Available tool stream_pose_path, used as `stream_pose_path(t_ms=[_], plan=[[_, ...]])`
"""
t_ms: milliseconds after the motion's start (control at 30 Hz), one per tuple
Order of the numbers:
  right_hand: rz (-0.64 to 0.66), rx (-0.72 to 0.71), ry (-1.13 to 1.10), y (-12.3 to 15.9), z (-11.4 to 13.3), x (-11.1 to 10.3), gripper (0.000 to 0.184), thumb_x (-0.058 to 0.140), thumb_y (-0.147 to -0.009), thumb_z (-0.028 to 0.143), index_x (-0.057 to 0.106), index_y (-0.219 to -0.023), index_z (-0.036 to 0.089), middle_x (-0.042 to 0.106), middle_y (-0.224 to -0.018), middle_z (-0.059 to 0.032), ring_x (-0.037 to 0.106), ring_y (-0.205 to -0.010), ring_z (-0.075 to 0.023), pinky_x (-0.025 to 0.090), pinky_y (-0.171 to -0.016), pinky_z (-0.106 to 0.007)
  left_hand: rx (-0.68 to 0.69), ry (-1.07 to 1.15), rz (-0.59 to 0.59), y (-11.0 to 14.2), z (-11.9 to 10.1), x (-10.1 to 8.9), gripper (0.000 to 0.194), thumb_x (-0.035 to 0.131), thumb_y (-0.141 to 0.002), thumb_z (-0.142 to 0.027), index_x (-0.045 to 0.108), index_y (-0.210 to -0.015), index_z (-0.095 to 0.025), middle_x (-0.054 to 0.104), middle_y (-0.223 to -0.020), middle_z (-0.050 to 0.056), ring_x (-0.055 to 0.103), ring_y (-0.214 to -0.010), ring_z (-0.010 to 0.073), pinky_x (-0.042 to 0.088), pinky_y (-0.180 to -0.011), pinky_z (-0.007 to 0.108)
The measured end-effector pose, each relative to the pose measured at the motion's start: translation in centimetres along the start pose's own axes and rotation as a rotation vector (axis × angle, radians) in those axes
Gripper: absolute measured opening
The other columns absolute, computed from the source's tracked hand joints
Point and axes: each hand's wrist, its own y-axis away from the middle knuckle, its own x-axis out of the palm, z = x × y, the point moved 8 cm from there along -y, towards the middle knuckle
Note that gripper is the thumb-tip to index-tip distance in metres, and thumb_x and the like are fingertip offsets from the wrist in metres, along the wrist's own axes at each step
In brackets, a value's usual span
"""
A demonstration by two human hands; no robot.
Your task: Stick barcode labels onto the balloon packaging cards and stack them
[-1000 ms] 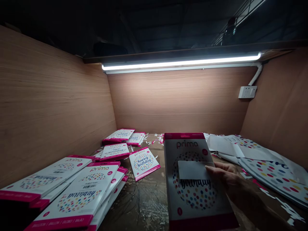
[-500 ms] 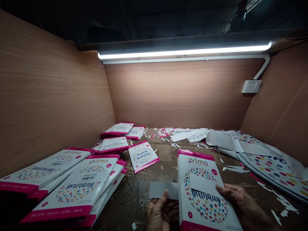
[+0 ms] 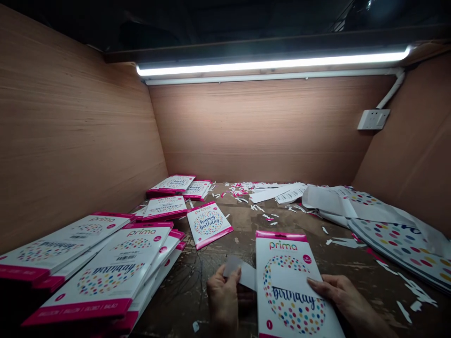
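The left hand holds a narrow pinch grip on a white paper strip, which reaches toward the left edge of a Prima "birthday" balloon pack. The right hand rests on that pack's right side — grip state cannot be determined. Further balloon packs lie on the worktop left of the grips.

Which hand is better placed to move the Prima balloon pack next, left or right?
Right, probably: the right hand rests on the edge of the Prima balloon pack, while the left hand is pinching a white paper strip.
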Motion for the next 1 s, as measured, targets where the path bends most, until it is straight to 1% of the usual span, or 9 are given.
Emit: stream_pose_path(t_ms=[167,300,367,433,500,600,733,867,1000], plan=[[-0.232,-0.07,0.776,-0.8,2.0,-0.3,0.041,0.046,-0.08,0.045,0.065,-0.068,0.011,0.069,-0.069,-0.0119,0.065,-0.069,-0.0288,0.048,-0.06,-0.035,0.258,-0.458,0.028,0.9,-2.6,1.5,0.025,0.05,-0.073,-0.026,0.041,-0.05,-0.019,0.045,-0.045,-0.002,0.043,-0.046,0.0117,0.026,-0.044,0.023],[-0.523,-0.38,1.346,0.5,4.5,0.6,0.033,0.051,-0.079,0.032,0.061,-0.11,0.023,0.065,-0.103,-0.013,0.06,-0.092,-0.0326,0.048,-0.072,-0.046,0.328,-0.846,0.113,1.7,-3.7,3.2,0.028,0.034,-0.084,-0.023,0.036,-0.056,-0.022,0.051,-0.049,0.001,0.048,-0.048,0.0151,0.026,-0.047,0.026],[-0.404,-0.608,1.433,0.7,4.4,2.3,0.038,0.051,-0.08,0.025,0.055,-0.116,0.036,0.055,-0.124,-0.0071,0.051,-0.11,-0.032,0.043,-0.084,-0.05,0.322,-0.992,0.148,1.9,-3.9,3.8,0.028,0.029,-0.086,-0.019,0.039,-0.059,-0.021,0.057,-0.054,0.005,0.054,-0.053,0.0176,0.029,-0.051,0.027],[-0.148,-0.73,1.433,0.5,3.3,3.7,0.038,0.045,-0.086,0.023,0.052,-0.118,0.041,0.051,-0.129,-0.0011,0.041,-0.12,-0.0302,0.034,-0.095,-0.056,0.349,-1.143,0.17,2.2,-3.9,4.5,0.031,0.025,-0.086,-0.013,0.046,-0.065,-0.019,0.062,-0.061,0.008,0.06,-0.061,0.0202,0.033,-0.056,0.028],[0.049,-0.724,1.367,0.2,2.6,4.5,0.04,0.038,-0.09,0.023,0.042,-0.127,0.04,0.048,-0.13,0.0002,0.033,-0.127,-0.0288,0.022,-0.1,-0.061,0.432,-1.275,0.19,2.5,-3.7,5.3,0.033,0.024,-0.083,-0.005,0.053,-0.072,-0.017,0.064,-0.066,0.009,0.063,-0.067,0.0221,0.036,-0.059,0.029],[0.18,-0.671,1.241,0.1,3.3,5.2,0.04,0.038,-0.091,0.026,0.039,-0.129,0.038,0.044,-0.134,-0.0016,0.021,-0.131,-0.029,0.002,-0.102,-0.065,0.596,-1.435,0.187,3.0,-2.6,7.0,0.033,0.031,-0.072,0.003,0.058,-0.076,-0.015,0.064,-0.067,0.008,0.064,-0.067,0.0226,0.041,-0.059,0.029],[0.369,-0.601,1.109,1.2,4.7,6.7,0.043,0.039,-0.091,0.031,0.033,-0.133,0.038,0.041,-0.136,-0.0014,0.016,-0.133,-0.0275,-0.008,-0.101,-0.062,0.824,-1.634,0.13,3.2,-0.5,9.4,0.027,0.037,-0.064,0.002,0.058,-0.067,-0.015,0.062,-0.06,0.009,0.06,-0.053,0.0233,0.039,-0.047,0.028],[0.396,-0.588,1.087,2.0,5.5,7.1,0.039,0.044,-0.087,0.039,0.044,-0.126,0.038,0.052,-0.128,-0.0006,0.014,-0.133,-0.0297,-0.009,-0.101,-0.062,1.143,-1.676,0.028,4.2,0.3,11.6,0.018,0.042,-0.058,-0.003,0.056,-0.054,-0.014,0.054,-0.045,0.011,0.051,-0.036,0.0258,0.032,-0.036,0.03],[0.375,-0.609,1.057,2.1,5.6,7.1,0.031,0.042,-0.088,0.037,0.055,-0.116,0.035,0.06,-0.116,-0.0017,0.015,-0.132,-0.0297,-0.008,-0.101,-0.062,1.21,-1.665,0.072,4.7,0.3,11.5,0.016,0.044,-0.055,-0.004,0.054,-0.053,-0.016,0.052,-0.044,0.009,0.05,-0.037,0.0232,0.032,-0.037,0.029]])
